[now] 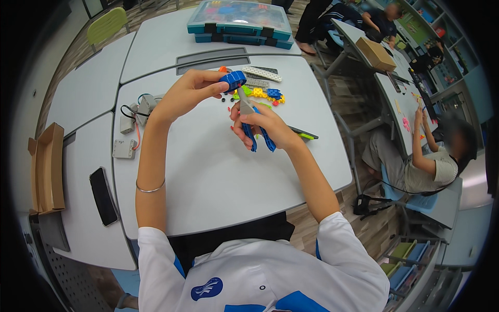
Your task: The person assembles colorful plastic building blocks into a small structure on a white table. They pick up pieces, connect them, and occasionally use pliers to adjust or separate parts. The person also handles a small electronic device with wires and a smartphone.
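Over the far part of the white table, my left hand pinches a round blue plastic piece between thumb and fingers. My right hand is wrapped round a plier-like tool with grey jaws and blue handles. The grey tip of this tool meets the underside of the blue piece; whether it grips a small part there I cannot tell. Just beyond my hands lie a white perforated beam, yellow connector pieces and a blue block. Beside my right wrist rests a dark flat object with a green edge.
Grey modules with cables sit left of my left forearm. Further left are a black phone and an open cardboard box. Stacked teal cases stand at the back. On the right, other people work at another table.
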Demonstrator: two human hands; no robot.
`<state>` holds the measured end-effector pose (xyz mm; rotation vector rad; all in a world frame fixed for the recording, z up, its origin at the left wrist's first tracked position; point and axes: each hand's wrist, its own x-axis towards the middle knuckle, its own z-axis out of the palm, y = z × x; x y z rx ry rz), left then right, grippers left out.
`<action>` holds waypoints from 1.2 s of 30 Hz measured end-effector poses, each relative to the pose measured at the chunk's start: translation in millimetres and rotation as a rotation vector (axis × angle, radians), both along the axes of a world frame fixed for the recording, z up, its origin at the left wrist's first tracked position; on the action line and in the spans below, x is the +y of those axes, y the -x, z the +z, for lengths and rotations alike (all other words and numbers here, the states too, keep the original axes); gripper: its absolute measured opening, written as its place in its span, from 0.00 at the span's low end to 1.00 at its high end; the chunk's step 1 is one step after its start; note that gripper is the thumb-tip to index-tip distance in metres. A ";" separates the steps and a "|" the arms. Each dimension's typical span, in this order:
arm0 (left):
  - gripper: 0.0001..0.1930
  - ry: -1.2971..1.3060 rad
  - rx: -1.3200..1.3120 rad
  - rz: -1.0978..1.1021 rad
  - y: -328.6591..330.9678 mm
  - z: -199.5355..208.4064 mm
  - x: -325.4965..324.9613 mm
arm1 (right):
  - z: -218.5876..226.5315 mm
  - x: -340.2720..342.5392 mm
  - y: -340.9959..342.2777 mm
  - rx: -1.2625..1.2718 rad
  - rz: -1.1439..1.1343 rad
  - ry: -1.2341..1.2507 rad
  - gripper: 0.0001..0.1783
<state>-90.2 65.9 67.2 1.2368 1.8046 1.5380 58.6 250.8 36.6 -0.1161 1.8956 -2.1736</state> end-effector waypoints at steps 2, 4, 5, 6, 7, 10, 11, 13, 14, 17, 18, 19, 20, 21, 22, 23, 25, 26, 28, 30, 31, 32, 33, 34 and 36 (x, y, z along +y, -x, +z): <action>0.21 -0.003 -0.005 0.015 -0.8 -0.5 -1.0 | -0.8 -0.8 0.6 -0.001 0.006 -0.002 0.14; 0.20 -0.002 -0.004 0.014 -0.7 -0.2 -0.6 | -1.0 -0.3 0.5 0.000 0.009 -0.004 0.14; 0.20 0.001 -0.001 0.009 -0.6 -0.1 -0.6 | -1.1 -0.1 0.2 0.002 0.011 -0.004 0.14; 0.20 0.004 0.002 0.003 -0.4 -0.1 -0.7 | -1.3 0.0 0.2 0.004 0.014 -0.004 0.14; 0.20 0.001 0.006 0.003 0.1 -0.2 -0.8 | -1.8 0.1 0.1 0.003 0.010 -0.002 0.15; 0.20 -0.005 0.011 0.006 0.8 0.2 -0.8 | -2.5 0.2 -0.1 -0.005 0.000 0.001 0.15; 0.20 -0.006 0.009 0.012 -0.4 0.8 -0.8 | -1.9 0.9 0.1 -0.010 -0.001 -0.001 0.15; 0.20 0.005 0.017 0.004 0.3 2.3 -2.0 | -1.9 1.1 1.3 -0.010 0.003 -0.005 0.15; 0.20 0.014 0.023 -0.010 1.7 1.1 -2.2 | -3.3 1.8 1.8 -0.007 0.006 -0.008 0.15; 0.21 0.027 0.041 -0.040 1.8 1.7 -1.8 | -4.0 1.8 2.5 -0.006 0.009 -0.006 0.14; 0.21 0.029 0.045 -0.050 0.9 1.7 -1.3 | -4.1 2.1 2.2 -0.007 0.007 -0.004 0.14; 0.22 0.027 0.062 -0.046 -0.2 2.2 -1.5 | -3.9 1.2 2.0 -0.009 0.002 -0.004 0.15; 0.22 0.026 0.078 -0.042 -1.4 3.0 -1.9 | -3.4 -0.7 1.8 -0.010 -0.003 -0.005 0.15; 0.22 0.025 0.095 -0.037 -2.1 3.7 -2.3 | -3.0 -2.3 1.6 -0.012 -0.006 -0.004 0.16; 0.23 0.031 0.103 -0.045 -1.6 3.8 -2.7 | -2.8 -3.2 1.0 -0.017 -0.012 -0.019 0.17; 0.23 0.036 0.111 -0.053 -0.6 3.6 -3.4 | -2.8 -3.9 0.3 -0.023 -0.017 -0.034 0.18; 0.23 0.044 0.121 -0.050 -0.7 3.5 -4.0 | 0.0 -5.1 -0.1 -0.040 -0.044 -0.059 0.19; 0.22 0.045 0.123 -0.038 -1.6 3.6 -3.5 | 3.3 -5.5 -0.4 -0.051 -0.066 -0.070 0.19; 0.22 0.063 0.126 -0.020 -1.6 3.2 -2.3 | 3.8 -4.8 0.0 -0.041 -0.096 -0.077 0.20; 0.21 0.095 0.129 -0.007 1.7 1.2 -0.1 | -2.8 -2.4 2.7 -0.001 -0.114 -0.065 0.20; 0.21 0.051 0.106 0.000 0.9 -1.0 1.4 | -4.8 -3.1 3.2 0.037 -0.145 -0.080 0.20; 0.21 0.007 0.083 0.007 -1.0 -3.4 4.1 | -6.8 -5.0 3.6 0.075 -0.176 -0.094 0.20; 0.21 -0.035 0.060 0.015 -3.4 -4.1 6.0 | -8.2 -7.2 3.8 0.113 -0.207 -0.107 0.19; 0.20 -0.042 0.044 0.024 -5.5 -3.9 7.5 | -8.7 -8.7 3.7 0.120 -0.230 -0.122 0.19; 0.20 -0.055 0.014 0.038 -9.4 -1.8 10.7 | -7.9 -10.4 2.6 0.135 -0.280 -0.150 0.19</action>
